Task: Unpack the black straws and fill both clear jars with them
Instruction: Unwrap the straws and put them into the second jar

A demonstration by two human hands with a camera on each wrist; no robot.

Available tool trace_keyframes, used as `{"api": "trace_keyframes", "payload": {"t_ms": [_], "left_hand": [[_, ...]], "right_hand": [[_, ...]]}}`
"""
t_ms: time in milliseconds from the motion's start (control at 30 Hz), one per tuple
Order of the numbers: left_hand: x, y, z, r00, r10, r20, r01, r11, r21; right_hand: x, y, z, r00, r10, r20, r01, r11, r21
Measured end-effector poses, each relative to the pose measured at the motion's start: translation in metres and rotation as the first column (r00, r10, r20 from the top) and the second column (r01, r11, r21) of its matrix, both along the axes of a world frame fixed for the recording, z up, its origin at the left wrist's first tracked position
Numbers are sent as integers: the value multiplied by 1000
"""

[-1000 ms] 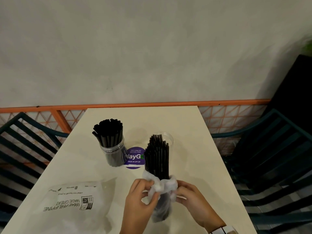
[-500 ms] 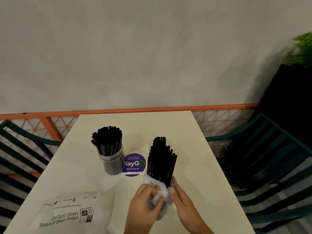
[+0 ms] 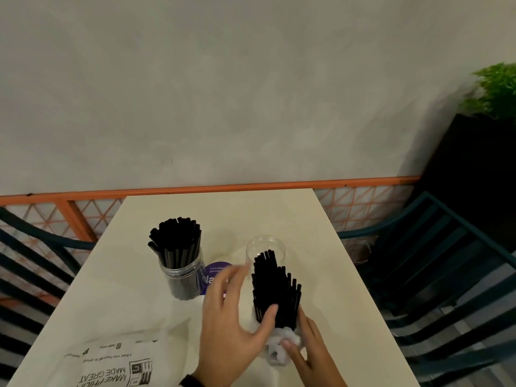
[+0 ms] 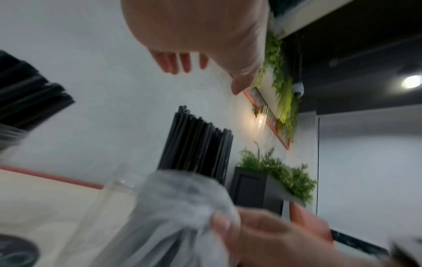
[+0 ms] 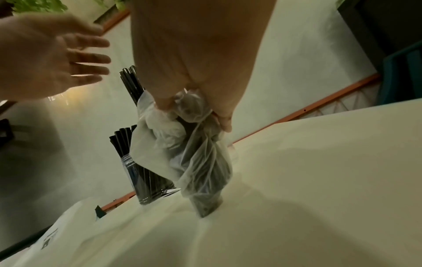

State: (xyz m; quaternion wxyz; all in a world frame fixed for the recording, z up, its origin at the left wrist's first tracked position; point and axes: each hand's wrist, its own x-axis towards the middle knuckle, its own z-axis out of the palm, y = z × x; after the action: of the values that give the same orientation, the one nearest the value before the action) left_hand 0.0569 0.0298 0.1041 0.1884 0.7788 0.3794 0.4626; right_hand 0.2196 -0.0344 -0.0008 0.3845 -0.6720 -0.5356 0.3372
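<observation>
A bundle of black straws (image 3: 275, 291) stands upright on the table (image 3: 343, 303), its lower part in a crumpled clear plastic bag (image 3: 282, 344). My right hand (image 3: 296, 331) grips the bunched bag (image 5: 194, 153) at the bundle's base. My left hand (image 3: 231, 311) is open with fingers spread left of the bundle, and its thumb touches the straws. Just behind the bundle an empty clear jar (image 3: 265, 245) stands. A second clear jar (image 3: 181, 275), packed with black straws, stands to the left. The left wrist view shows the spread fingers (image 4: 180, 61) above the bundle (image 4: 196, 142).
A white printed mailer bag (image 3: 111, 367) lies at the near left of the table. A purple round sticker (image 3: 216, 270) sits between the jars. Dark slatted chairs (image 3: 446, 275) flank the table, an orange rail (image 3: 223, 188) runs behind, and a black planter (image 3: 474, 174) stands far right.
My left hand has let go of the bag and opened beside the bundle. The bag now sits bunched lower on the straws, and the empty jar shows behind them.
</observation>
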Motion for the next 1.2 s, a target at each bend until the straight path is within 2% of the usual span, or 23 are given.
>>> {"api": "trace_keyframes", "payload": {"t_ms": [33, 100, 233, 333, 400, 500, 633, 767, 867, 900, 967, 1033, 1100, 1200], "left_hand": [[7, 2, 7, 999, 19, -41, -21, 998, -58], [22, 5, 8, 978, -19, -208, -17, 985, -172], [43, 11, -5, 848, 10, -530, -132, 972, -193], [48, 14, -8, 796, 50, -603, -154, 981, -122], [48, 14, -10, 791, 41, -610, -106, 992, -70], [50, 15, -10, 784, -19, -620, -38, 996, -79], [46, 13, -4, 817, -80, -571, 30, 995, -96], [39, 19, -2, 913, -92, -398, 68, 995, -74], [42, 28, 8, 966, -142, -215, 118, 986, -120], [44, 33, 11, 973, -165, -164, 137, 976, -168], [50, 48, 16, 978, -193, -84, 168, 956, -241], [57, 66, 16, 976, -210, -60, 185, 940, -286], [64, 85, 10, 973, -222, -68, 186, 920, -346], [74, 106, -9, 972, -214, -95, 155, 892, -425]], "right_hand": [[-2, -1, 0, 1000, 9, -16, -9, 1000, -9], [-7, -3, 1, 997, 75, -25, -76, 996, -48], [-10, 3, -7, 982, 186, 32, -181, 978, -106], [-6, 5, -12, 981, 195, 10, -190, 964, -187], [-6, 4, -14, 981, 192, -32, -195, 959, -206], [-2, 4, -22, 982, 183, -57, -190, 966, -178], [6, 1, -35, 994, 110, -18, -111, 991, -72], [18, -9, -1, 997, -76, -29, 78, 995, 59], [35, -2, 35, 979, -134, 155, 101, 974, 204], [43, 3, 46, 952, -168, 255, 100, 961, 259], [59, 17, 66, 847, -277, 454, 101, 922, 374], [74, 34, 86, 748, -345, 567, 91, 899, 428], [90, 52, 98, 710, -335, 620, 49, 901, 431], [109, 81, 106, 633, -261, 729, -112, 901, 420]]}}
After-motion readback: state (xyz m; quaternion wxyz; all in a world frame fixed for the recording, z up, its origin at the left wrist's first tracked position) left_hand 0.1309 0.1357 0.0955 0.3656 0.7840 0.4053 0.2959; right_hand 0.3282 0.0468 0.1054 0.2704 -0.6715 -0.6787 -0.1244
